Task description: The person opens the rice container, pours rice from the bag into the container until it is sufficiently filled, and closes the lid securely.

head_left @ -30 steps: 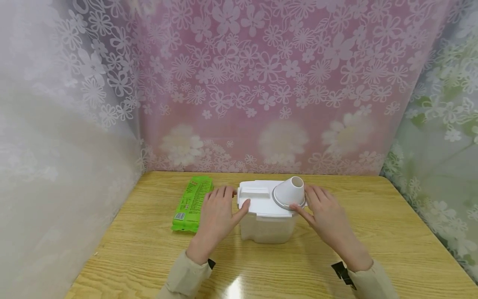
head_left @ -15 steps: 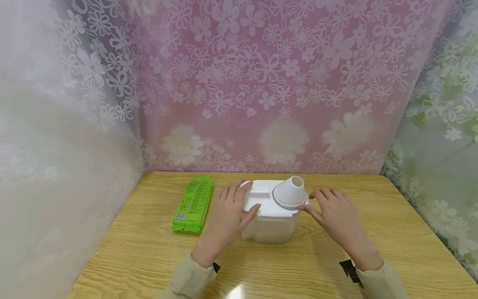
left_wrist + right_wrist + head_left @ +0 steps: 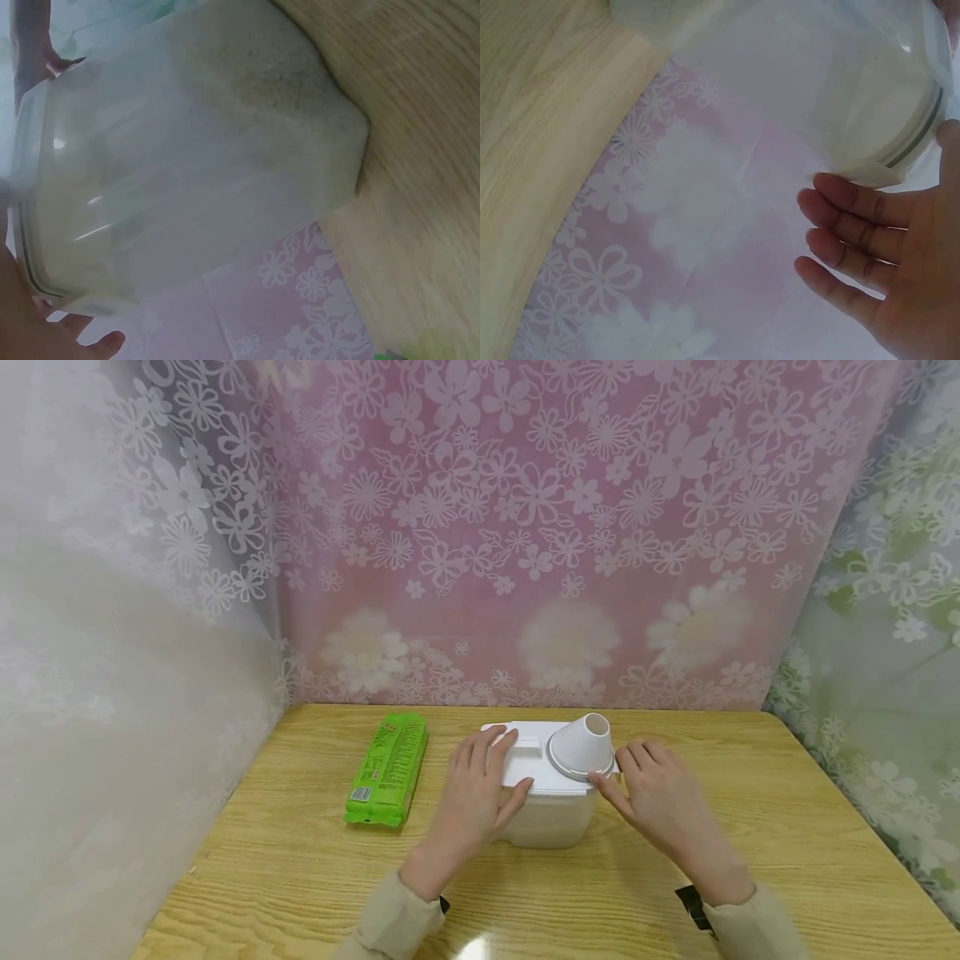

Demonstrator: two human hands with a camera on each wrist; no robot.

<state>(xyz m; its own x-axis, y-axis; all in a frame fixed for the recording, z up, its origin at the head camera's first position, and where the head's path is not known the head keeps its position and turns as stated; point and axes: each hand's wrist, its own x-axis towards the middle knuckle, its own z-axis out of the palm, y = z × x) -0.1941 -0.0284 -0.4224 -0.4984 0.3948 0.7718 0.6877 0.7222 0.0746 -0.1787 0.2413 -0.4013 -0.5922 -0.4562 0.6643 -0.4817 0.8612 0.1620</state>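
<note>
A translucent storage container (image 3: 547,821) with a white lid (image 3: 536,767) stands upright on the table. From the lid's right half rises a white cone-shaped spout (image 3: 580,747) with a round opening on top. My left hand (image 3: 471,793) lies over the lid's left end, thumb at the front edge, fingers loosely bent. At the lid's right end is my right hand (image 3: 663,789), its thumb by the base of the spout. In the right wrist view, the fingers of the right hand (image 3: 889,255) extend beside a side clip (image 3: 870,176). Pale, grainy contents (image 3: 262,82) show through the container wall.
A green printed soft pack (image 3: 387,768) lies on the wooden table (image 3: 285,860), left of the container. Flowered curtains (image 3: 525,568) hang behind the table and at both sides.
My left hand has shifted rightward from the container's left side onto the lid. My right hand moved slightly away, then came back against the lid's right end. The green pack stays put.
</note>
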